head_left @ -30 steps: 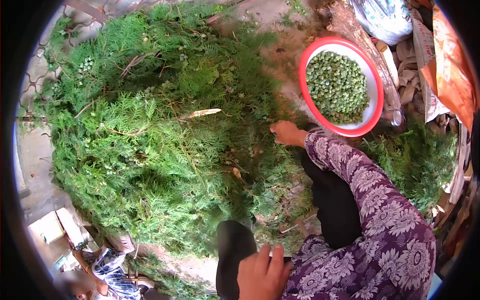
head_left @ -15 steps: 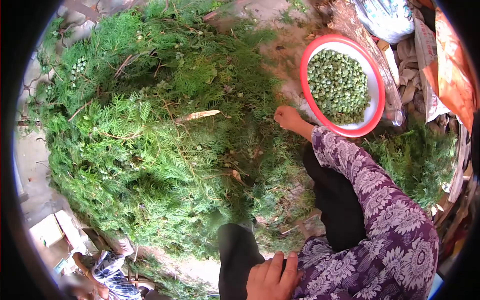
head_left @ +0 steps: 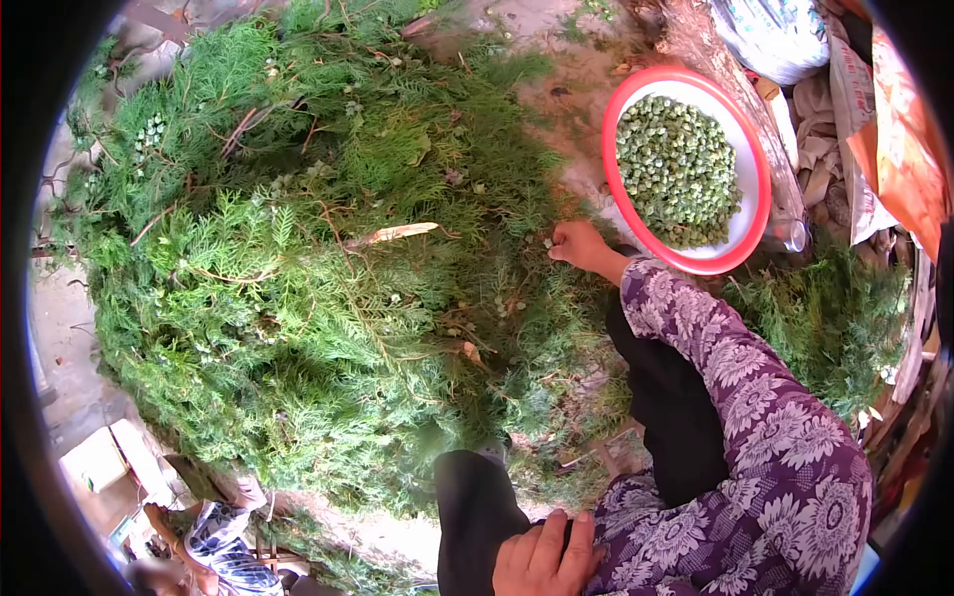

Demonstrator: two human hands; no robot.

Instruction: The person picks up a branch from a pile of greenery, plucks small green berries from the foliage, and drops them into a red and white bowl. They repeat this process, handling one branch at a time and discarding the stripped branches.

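My right hand (head_left: 579, 246) reaches from the purple flowered sleeve to the right edge of a big heap of green conifer branches (head_left: 298, 328). Its fingertips are pinched together on something tiny and pale that I cannot make out. Just beyond that wrist stands a white basin with a red rim (head_left: 612, 159), partly filled with small green cones (head_left: 676, 169). My left hand (head_left: 545, 558) rests over my dark-trousered knee, back up and fingers slightly apart, with nothing visible in it.
Another person in a patterned garment (head_left: 227, 546) is at the lower left, near a pale box (head_left: 94, 463). At the upper right are a log (head_left: 701, 45), a filled plastic bag (head_left: 775, 35) and orange-and-white sacks (head_left: 894, 149). More green branches (head_left: 820, 318) lie below the basin.
My right hand has shifted very slightly right and down, its fingertips still together. The view has moved a little. My left hand stays on the knee.
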